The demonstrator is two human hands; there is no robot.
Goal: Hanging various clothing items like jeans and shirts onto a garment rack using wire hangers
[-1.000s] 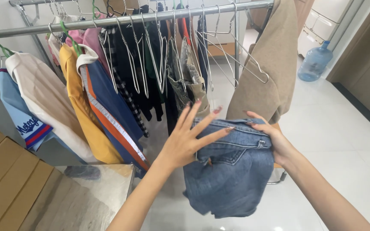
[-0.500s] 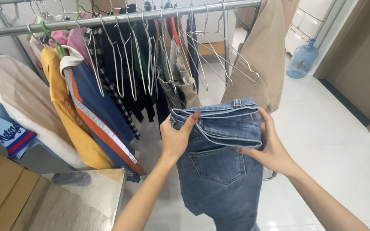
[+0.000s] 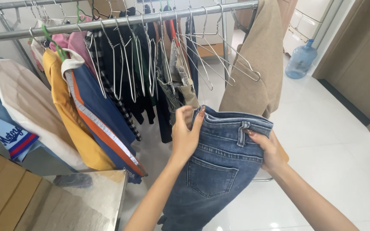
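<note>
2 hands hold blue jeans (image 3: 213,171) in front of the clothes rail (image 3: 120,19): the left hand (image 3: 186,137) grips the waistband's left end, thumb hidden behind the denim, and the right hand (image 3: 267,147) pinches beside a belt loop. Jeans legs are cut off below. A blue water jug (image 3: 300,60) stands on open white floor (image 3: 343,141); cardboard boxes (image 3: 1,192) sit lower left.

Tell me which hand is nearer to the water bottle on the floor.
Right. The right hand grips the jeans waistband on the side toward the water bottle; the left hand holds the waistband's far end.
</note>
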